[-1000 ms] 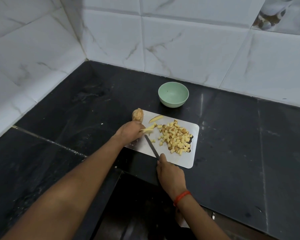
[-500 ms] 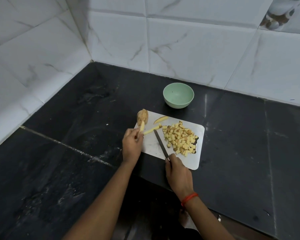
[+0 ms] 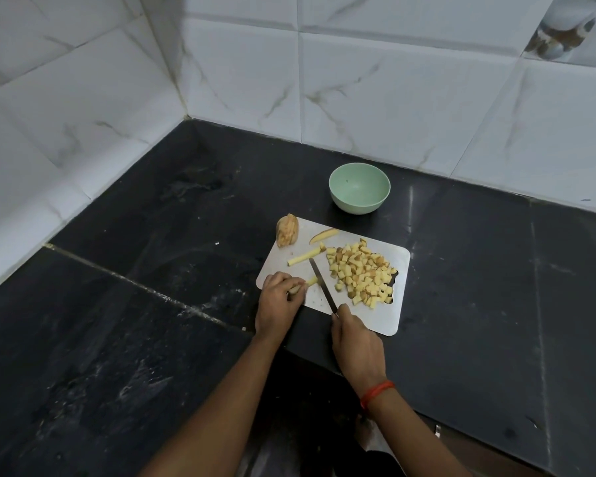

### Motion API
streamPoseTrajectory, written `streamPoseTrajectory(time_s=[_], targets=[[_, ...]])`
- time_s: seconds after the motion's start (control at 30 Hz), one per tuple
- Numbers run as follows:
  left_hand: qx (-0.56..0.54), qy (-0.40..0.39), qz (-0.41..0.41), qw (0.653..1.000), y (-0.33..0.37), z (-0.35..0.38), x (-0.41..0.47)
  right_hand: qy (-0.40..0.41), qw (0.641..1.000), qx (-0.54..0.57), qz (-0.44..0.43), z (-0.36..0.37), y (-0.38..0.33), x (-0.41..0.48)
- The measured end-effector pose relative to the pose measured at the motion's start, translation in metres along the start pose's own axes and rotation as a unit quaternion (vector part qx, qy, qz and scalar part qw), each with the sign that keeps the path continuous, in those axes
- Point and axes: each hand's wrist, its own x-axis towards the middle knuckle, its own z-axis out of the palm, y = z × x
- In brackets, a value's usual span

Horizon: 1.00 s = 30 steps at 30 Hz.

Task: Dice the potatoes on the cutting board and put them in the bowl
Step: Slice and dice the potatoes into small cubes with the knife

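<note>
A white cutting board (image 3: 398,318) lies on the black counter. A pile of diced potato (image 3: 360,273) covers its right half. My left hand (image 3: 278,301) grips a potato stick (image 3: 311,280) at the board's near left corner. My right hand (image 3: 355,342) holds a knife (image 3: 321,283), its blade lying beside the stick's free end. Another potato stick (image 3: 305,256) and a thin slice (image 3: 323,235) lie further back. A sliced potato chunk (image 3: 287,230) sits at the board's far left corner. The green bowl (image 3: 359,188), empty, stands behind the board.
White tiled walls (image 3: 375,84) meet in a corner behind and to the left. The black counter (image 3: 135,304) stretches left and right of the board. Its front edge runs just under my right wrist.
My left hand has drawn a potato stick back toward the board's near left corner and now holds it down there. The knife blade has come beside it.
</note>
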Motion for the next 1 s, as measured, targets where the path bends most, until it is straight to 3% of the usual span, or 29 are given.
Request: streamPoseTrajectory(time_s=[0.23,0.47,0.57,0.67,1.0], targets=[[0.004,-0.003,0.003,1.000,0.001,0.000,0.001,-0.015,1.000,-0.014,-0.015,-0.003,-0.002,0.004],[0.010,0.002,-0.002,1.000,0.000,0.000,0.001,-0.027,0.995,-0.095,-0.022,-0.007,0.003,-0.024],[0.011,0.003,0.005,1.000,0.000,-0.001,0.000,0.008,0.997,-0.075,0.016,-0.004,-0.003,-0.023],[0.015,0.000,0.008,1.000,0.000,-0.001,0.001,0.023,0.998,-0.052,-0.001,-0.004,-0.008,-0.017],[0.019,0.001,0.008,1.000,-0.001,0.000,0.002,0.006,0.999,-0.045,-0.027,-0.002,-0.006,-0.009]])
